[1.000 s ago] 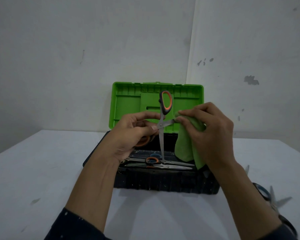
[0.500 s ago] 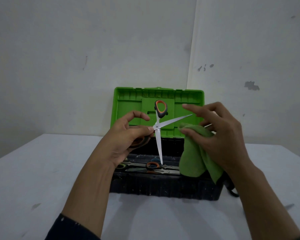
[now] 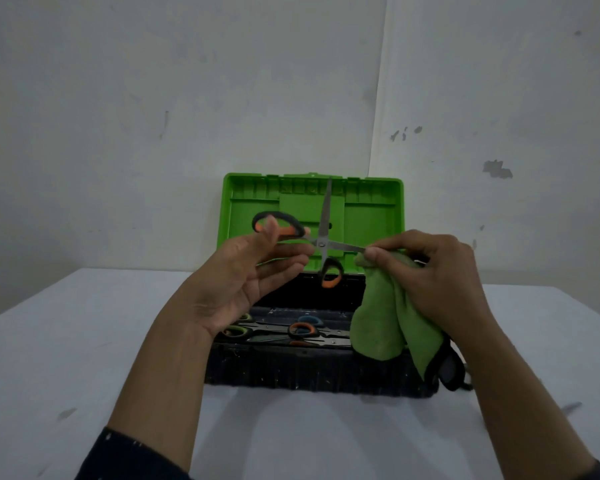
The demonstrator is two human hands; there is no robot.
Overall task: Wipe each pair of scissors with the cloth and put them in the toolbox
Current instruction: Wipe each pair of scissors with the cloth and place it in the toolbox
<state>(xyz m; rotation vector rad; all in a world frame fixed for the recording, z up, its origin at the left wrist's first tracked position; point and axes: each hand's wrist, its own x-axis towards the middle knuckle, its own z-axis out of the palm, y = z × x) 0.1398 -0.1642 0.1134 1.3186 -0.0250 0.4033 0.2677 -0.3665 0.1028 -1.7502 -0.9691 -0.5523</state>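
White table [image 3: 84,341] runs across the view below a pale wall [image 3: 187,98], and two bare hands are raised over it. The left hand [image 3: 243,282] is palm-up, its thumb hooked through one orange-and-black loop of the scissors [image 3: 322,242] and its fingers nearly straight under that handle, so it grips the one pair held in the air. That pair is spread wide in front of the lid [image 3: 371,216]: one blade points up, the other points right, and the second loop hangs below the pivot. Behind and below stands one toolbox [image 3: 309,368], black, with its green lid open and upright. Stored pairs [image 3: 302,329] lie flat inside it, overlapping; four handle loops show, two green and two with blue, so at least two pairs, though the exact count cannot be told. One green cloth [image 3: 381,320] hangs over the box's right end. The right hand [image 3: 433,271] clutches it, thumb and forefinger pinching it on the tip of the right-pointing blade.
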